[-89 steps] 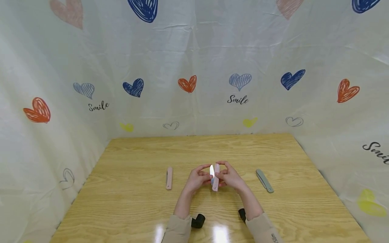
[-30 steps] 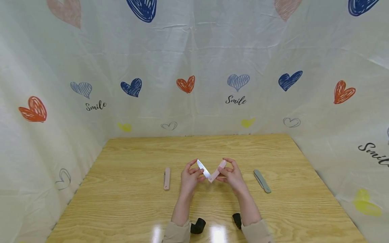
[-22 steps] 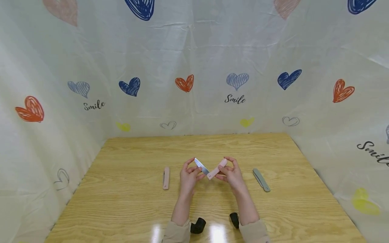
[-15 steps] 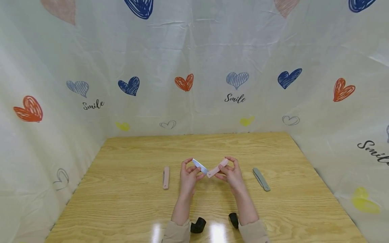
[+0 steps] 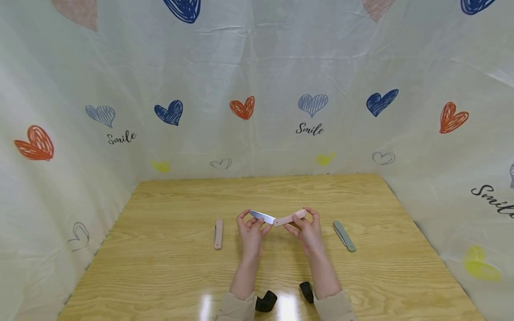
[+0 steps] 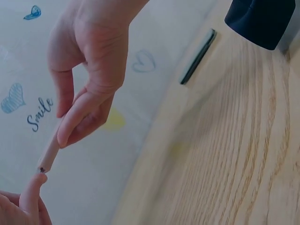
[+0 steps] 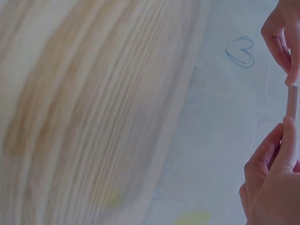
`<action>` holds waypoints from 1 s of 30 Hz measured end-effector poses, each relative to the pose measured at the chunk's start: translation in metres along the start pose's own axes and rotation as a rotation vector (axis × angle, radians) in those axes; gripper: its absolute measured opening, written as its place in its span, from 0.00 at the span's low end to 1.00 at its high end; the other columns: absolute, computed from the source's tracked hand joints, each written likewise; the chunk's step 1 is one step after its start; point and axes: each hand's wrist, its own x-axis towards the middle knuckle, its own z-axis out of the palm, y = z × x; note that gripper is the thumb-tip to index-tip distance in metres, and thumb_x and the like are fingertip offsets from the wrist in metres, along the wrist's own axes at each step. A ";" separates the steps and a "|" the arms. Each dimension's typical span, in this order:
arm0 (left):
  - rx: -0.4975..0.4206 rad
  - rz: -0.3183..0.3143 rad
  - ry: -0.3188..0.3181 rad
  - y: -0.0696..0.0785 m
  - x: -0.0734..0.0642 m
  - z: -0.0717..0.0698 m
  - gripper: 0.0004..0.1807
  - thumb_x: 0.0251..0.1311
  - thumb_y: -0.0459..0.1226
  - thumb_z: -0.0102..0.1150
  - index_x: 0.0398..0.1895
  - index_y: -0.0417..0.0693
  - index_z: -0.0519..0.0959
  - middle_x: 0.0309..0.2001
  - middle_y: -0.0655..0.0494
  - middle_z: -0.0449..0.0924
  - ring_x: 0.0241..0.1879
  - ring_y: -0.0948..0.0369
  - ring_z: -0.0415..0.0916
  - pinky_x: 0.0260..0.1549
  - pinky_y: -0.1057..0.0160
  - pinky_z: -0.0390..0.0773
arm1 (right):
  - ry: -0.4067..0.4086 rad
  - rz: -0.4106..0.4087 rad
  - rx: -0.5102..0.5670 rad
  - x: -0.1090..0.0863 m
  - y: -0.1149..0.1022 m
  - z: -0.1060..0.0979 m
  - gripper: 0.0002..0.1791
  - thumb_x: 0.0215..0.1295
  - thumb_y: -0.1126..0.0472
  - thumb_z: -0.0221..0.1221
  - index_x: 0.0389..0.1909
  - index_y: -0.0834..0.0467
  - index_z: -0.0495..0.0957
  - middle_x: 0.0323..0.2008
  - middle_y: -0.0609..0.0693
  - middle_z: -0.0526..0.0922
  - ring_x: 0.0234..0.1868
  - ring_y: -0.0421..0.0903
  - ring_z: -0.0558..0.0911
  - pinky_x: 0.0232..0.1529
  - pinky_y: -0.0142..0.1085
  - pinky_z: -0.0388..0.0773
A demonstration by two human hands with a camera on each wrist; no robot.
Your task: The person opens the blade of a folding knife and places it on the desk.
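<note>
A folding knife with a pink handle [image 5: 286, 220] is held up over the table between both hands. Its shiny blade [image 5: 263, 217] is swung out to the left, making a wide, nearly straight angle with the handle. My left hand [image 5: 250, 235] pinches the blade between thumb and fingers. The handle's far end is pinched in my right hand [image 5: 308, 232]. In the right wrist view the pink handle [image 7: 291, 103] runs up from the right fingers toward the left hand [image 7: 283, 42]; the blade is hidden there.
Another pink folding knife [image 5: 218, 234] lies folded on the wooden table [image 5: 176, 267] to the left. A folded grey-green one [image 5: 344, 236] lies to the right. Black wrist cameras [image 5: 266, 302] sit by the sleeves. A curtain printed with hearts [image 5: 249, 142] surrounds the table.
The blade has swung away from the handle, from nearly side by side to almost in line. Both hands have moved apart, the left one leftward and the right one rightward.
</note>
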 end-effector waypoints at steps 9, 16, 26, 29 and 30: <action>-0.080 0.060 0.054 -0.001 -0.006 0.006 0.28 0.65 0.19 0.45 0.65 0.37 0.51 0.41 0.43 0.66 0.39 0.57 0.77 0.42 0.59 0.85 | 0.045 -0.041 0.134 -0.005 0.004 0.008 0.21 0.73 0.74 0.45 0.58 0.60 0.48 0.40 0.54 0.71 0.40 0.44 0.81 0.49 0.41 0.83; -0.110 0.083 0.078 -0.006 -0.008 0.008 0.27 0.65 0.19 0.45 0.63 0.38 0.51 0.42 0.42 0.65 0.42 0.55 0.76 0.45 0.55 0.83 | 0.081 -0.037 0.166 -0.007 0.004 0.011 0.18 0.73 0.73 0.45 0.55 0.58 0.49 0.43 0.57 0.68 0.40 0.44 0.80 0.49 0.40 0.83; -0.111 0.097 0.077 -0.008 -0.011 0.008 0.27 0.66 0.19 0.44 0.64 0.37 0.49 0.42 0.43 0.64 0.42 0.55 0.77 0.48 0.57 0.82 | 0.101 -0.011 0.248 -0.007 0.005 0.012 0.18 0.72 0.76 0.41 0.55 0.58 0.49 0.48 0.59 0.61 0.38 0.44 0.79 0.48 0.40 0.83; -0.126 0.097 0.090 -0.008 -0.012 0.009 0.28 0.66 0.19 0.44 0.64 0.37 0.48 0.42 0.43 0.64 0.42 0.56 0.77 0.47 0.57 0.83 | 0.095 -0.008 0.263 -0.007 0.005 0.012 0.17 0.73 0.76 0.41 0.54 0.57 0.49 0.48 0.60 0.61 0.38 0.45 0.79 0.48 0.40 0.83; -0.132 0.099 0.092 -0.008 -0.013 0.010 0.27 0.66 0.19 0.44 0.64 0.37 0.48 0.42 0.43 0.64 0.42 0.56 0.77 0.47 0.57 0.83 | 0.096 -0.005 0.271 -0.008 0.005 0.012 0.17 0.73 0.76 0.41 0.54 0.57 0.49 0.48 0.60 0.61 0.38 0.45 0.79 0.48 0.40 0.83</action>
